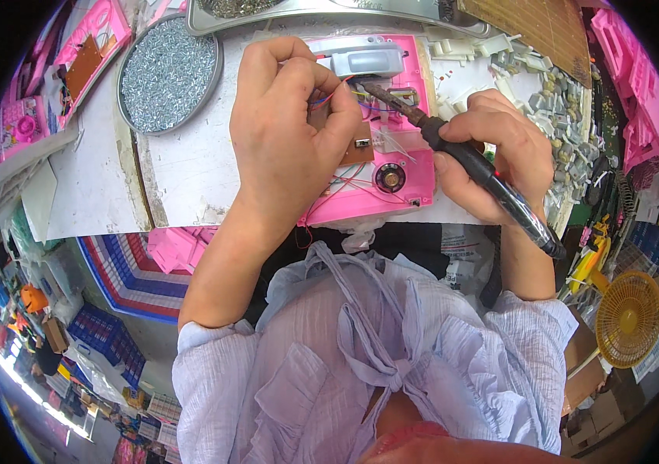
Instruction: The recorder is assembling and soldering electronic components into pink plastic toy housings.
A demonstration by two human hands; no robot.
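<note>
My right hand point(503, 147) grips a soldering iron point(475, 161) by its black handle, with the metal tip angled up and left. My left hand point(283, 131) is closed in a pinch on thin coloured wires point(335, 93), close to the iron's tip. Both work over an open pink plastic casing point(416, 66). A grey-white plastic part point(366, 62) lies in its upper end. Lower down are a brown circuit board point(356, 152) with a small switch and a round black speaker point(390, 178). The wire ends are too small to make out, and my left hand covers the casing's left side.
A round dish of small screws point(171, 73) stands at the left. Along the back is a metal tray point(306, 9). Many small white and grey parts point(534, 97) are heaped to the right. Pink casings point(631, 85) are stacked far right, above a yellow fan point(629, 319).
</note>
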